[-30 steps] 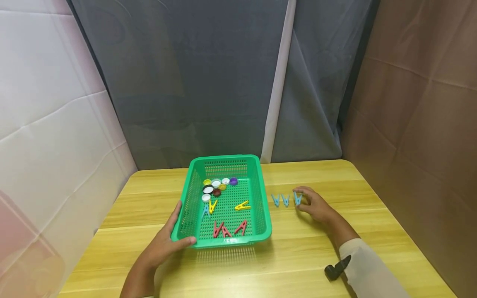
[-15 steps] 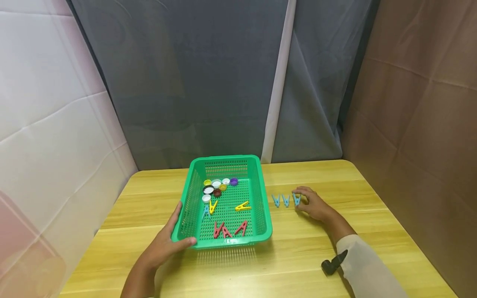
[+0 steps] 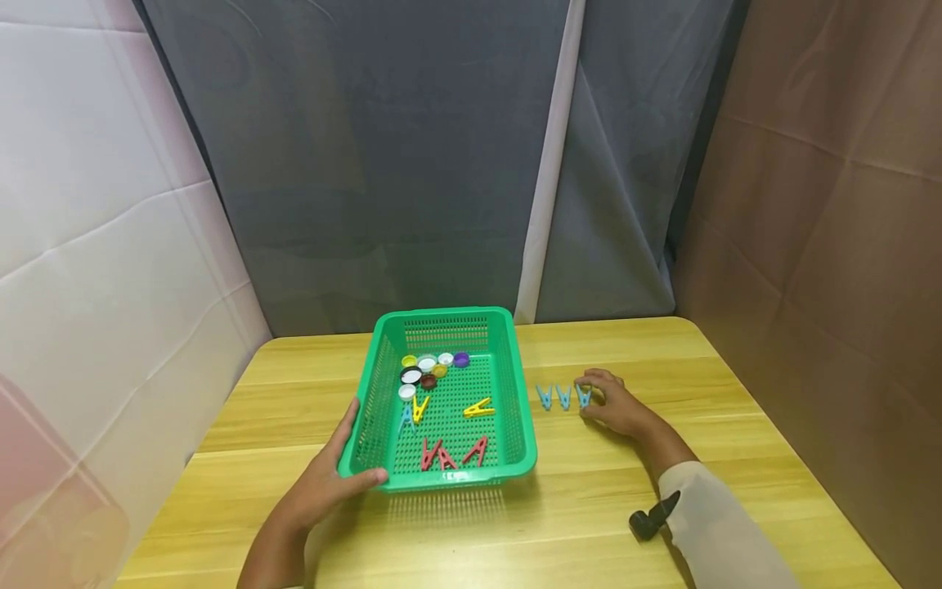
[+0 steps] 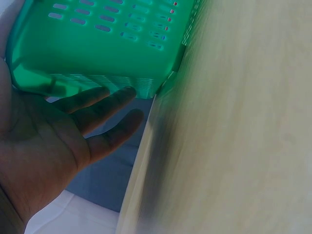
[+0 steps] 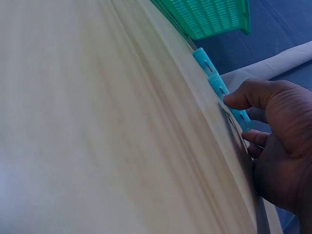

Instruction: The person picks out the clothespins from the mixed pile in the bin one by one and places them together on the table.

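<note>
My left hand (image 3: 316, 484) grips the near left corner of a green plastic basket (image 3: 478, 474). Its thumb lies over the rim while the fingers extend along the outer wall, as the left wrist view of the basket (image 4: 97, 53) also shows. To the right of the basket, my right hand (image 3: 620, 407) pinches a light blue clothespin (image 3: 584, 397) between thumb and fingers, standing at the table surface. Two matching clothespins, one in the middle (image 3: 563, 397) and one at the left (image 3: 545, 397), line up beside it with small gaps.
Inside the basket lie several bottle caps, among them a purple cap (image 3: 461, 360) and a brown cap (image 3: 428, 381). Red clothespins (image 3: 445, 458), a yellow clothespin (image 3: 479, 408) and a blue clothespin (image 3: 407, 418) share it. Curtains surround the wooden table (image 3: 589, 523).
My right hand has slid the rightmost blue clothespin slightly left, closer to the other two. My left hand and the basket stay in place.
</note>
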{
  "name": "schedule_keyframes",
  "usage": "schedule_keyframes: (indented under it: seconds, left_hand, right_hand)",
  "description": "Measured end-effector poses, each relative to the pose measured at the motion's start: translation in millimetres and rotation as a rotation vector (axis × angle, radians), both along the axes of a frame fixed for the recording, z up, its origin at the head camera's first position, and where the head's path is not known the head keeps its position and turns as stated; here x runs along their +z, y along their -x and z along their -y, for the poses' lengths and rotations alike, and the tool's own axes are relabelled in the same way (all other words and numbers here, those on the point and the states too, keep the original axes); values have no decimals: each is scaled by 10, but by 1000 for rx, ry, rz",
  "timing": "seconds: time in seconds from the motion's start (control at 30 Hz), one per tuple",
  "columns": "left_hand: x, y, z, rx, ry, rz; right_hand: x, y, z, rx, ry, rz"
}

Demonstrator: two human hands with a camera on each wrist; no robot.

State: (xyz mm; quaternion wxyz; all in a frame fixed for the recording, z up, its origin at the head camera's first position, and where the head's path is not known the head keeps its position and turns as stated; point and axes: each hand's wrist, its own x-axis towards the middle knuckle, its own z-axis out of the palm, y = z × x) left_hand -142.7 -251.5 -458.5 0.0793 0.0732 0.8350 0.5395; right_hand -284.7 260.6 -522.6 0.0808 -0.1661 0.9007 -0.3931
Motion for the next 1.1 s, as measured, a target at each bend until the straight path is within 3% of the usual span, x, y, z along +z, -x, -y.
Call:
schedule_keyframes:
  seconds: [0.77,1.1]
  left_hand:
    - [-1,7,-2,-8,-15,-11]
    - [-10,13,-1,-8,-19,-14]
  right_hand:
    - [57,-27,55,-44,26,69]
    - [43,-33,41,-37,31,38]
